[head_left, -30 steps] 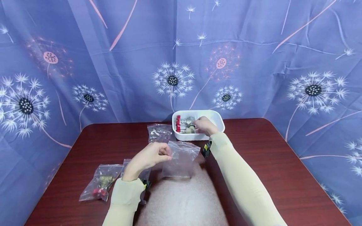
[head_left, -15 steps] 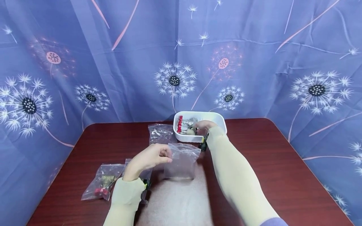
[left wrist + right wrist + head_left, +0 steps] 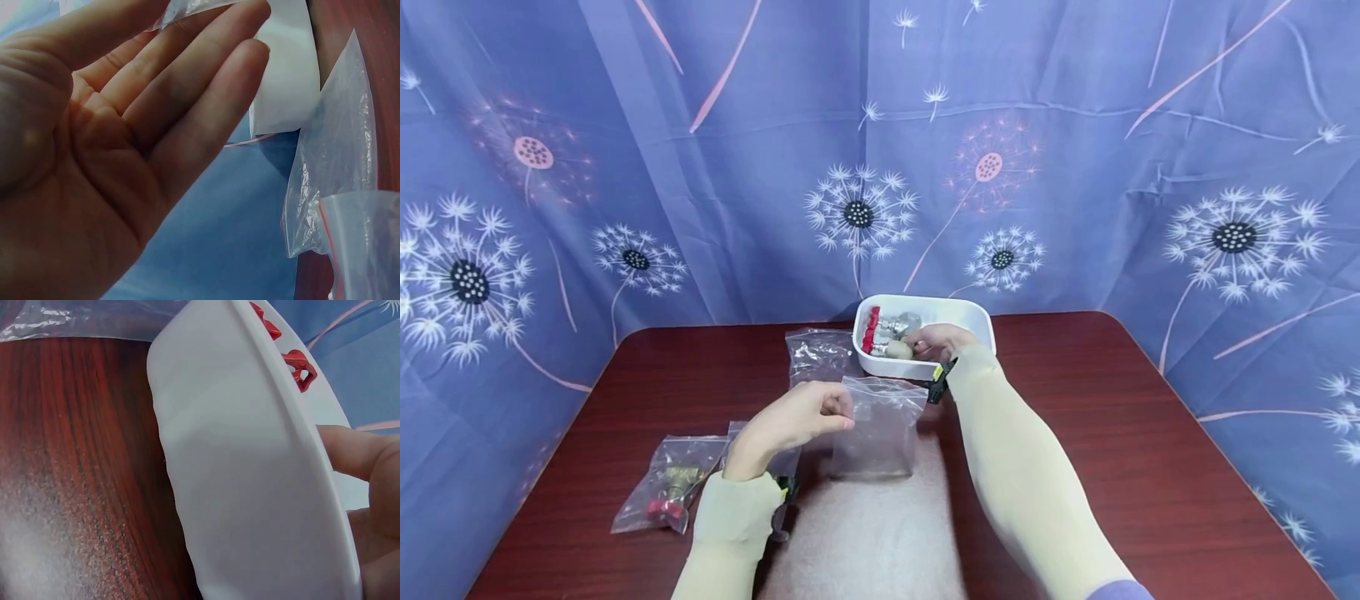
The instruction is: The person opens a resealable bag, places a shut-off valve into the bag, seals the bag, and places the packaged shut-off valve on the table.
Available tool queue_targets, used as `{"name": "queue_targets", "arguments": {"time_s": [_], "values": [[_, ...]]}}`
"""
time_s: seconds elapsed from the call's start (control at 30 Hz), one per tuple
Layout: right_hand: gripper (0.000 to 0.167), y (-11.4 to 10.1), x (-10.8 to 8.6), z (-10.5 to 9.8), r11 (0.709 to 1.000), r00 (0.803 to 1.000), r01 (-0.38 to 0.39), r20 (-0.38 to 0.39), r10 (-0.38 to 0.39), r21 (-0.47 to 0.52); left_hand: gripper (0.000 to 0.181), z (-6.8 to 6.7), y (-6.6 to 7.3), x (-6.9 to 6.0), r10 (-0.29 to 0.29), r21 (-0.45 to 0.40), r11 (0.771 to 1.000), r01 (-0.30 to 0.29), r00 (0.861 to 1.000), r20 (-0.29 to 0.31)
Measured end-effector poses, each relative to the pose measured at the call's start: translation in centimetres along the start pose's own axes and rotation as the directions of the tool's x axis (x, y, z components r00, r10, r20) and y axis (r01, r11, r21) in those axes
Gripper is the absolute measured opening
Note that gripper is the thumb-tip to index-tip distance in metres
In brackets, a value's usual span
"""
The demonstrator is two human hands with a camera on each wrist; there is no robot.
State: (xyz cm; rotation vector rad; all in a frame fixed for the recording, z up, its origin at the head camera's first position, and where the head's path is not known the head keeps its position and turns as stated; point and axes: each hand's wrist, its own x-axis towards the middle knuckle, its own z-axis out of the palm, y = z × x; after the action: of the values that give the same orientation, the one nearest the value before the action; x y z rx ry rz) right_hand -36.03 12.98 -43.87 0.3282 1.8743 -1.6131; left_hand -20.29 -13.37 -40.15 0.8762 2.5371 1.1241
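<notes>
My left grip (image 3: 801, 414) pinches a bag (image 3: 877, 442). My right grip (image 3: 947, 340) is in the tub (image 3: 891, 367); I can't tell its hold.

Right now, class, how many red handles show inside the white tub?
2: a rear red handle and a front red handle, at the left end of the white tub. The right hand may hide more.

"What sort of place was it?"

"A curtained-off tabletop workspace; home or workshop, I couldn't tell. Dandelion-print fabric (image 3: 752, 225) hung beyond the grip of the left hand (image 3: 797, 418), and a wood-grain table (image 3: 1135, 417) lay beneath."
</notes>
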Motion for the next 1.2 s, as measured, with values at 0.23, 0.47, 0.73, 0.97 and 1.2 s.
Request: {"name": "queue_targets", "arguments": {"time_s": [0.23, 0.47, 0.73, 0.97, 1.2], "values": [[0.022, -0.3, 0.4, 0.2, 0.999, 0.996, 0.029, 0.084, -0.026, -0.025, 0.012, -0.1, -0.1, -0.1, -0.008, 0.018, 1.0, 0.008, 1.0, -0.005], [0.02, -0.7, 0.3, 0.9, 0.993, 0.993, -0.052, 0.116, 0.039, 0.107, 0.012, -0.1, 0.0, -0.2, -0.008, 0.005, 1.0, 0.008, 1.0, -0.004], [0.036, 0.2, -2.0, 1.2, 0.999, 0.995, -0.048, -0.092, 0.047, -0.01, 0.011, -0.1, 0.0, -0.2, -0.009, -0.009, 1.0, 0.009, 1.0, -0.002], [0.032, 0.3, -1.7, 0.2, 0.997, 0.999, -0.001, -0.033, -0.001, -0.075, 0.012, -0.1, -0.1, -0.3, 0.008, -0.014, 1.0, -0.009, 1.0, -0.01], [0.018, 0.6, -1.3, -0.4, 0.999, 0.999, 0.03, -0.014, -0.03, 0.032, 0.012, -0.1, -0.3, -0.3, 0.003, -0.016, 1.0, -0.003, 1.0, -0.013]]}}
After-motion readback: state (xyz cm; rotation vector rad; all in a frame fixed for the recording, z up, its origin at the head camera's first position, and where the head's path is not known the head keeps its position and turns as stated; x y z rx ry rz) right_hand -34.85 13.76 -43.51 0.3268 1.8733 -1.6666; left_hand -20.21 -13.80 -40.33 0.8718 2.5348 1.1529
